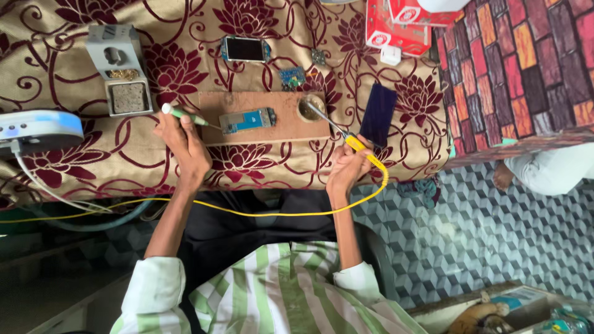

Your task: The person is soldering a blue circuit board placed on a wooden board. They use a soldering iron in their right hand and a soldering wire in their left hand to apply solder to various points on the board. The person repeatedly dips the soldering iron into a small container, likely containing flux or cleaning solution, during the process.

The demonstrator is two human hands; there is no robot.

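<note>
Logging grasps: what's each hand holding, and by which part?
Left hand holds a green-handled pointed tool by its handle. Right hand holds a soldering iron by its yellow grip, near the cord end.

Just one view here, a camera worn on the person's head, looking pretty much straight down over their own chest and lap. The green-and-white striped shirt (278,291) fills the bottom edge, both forearms run up and away from the lens, and the work surface covered in a maroon-and-beige floral cloth (74,55) takes the top half, so far from the body means up in frame. It sits close enough to catch the brown wooden board (272,133) at arm's reach, with grey patterned floor tiles (482,235) off to the right side.
</note>
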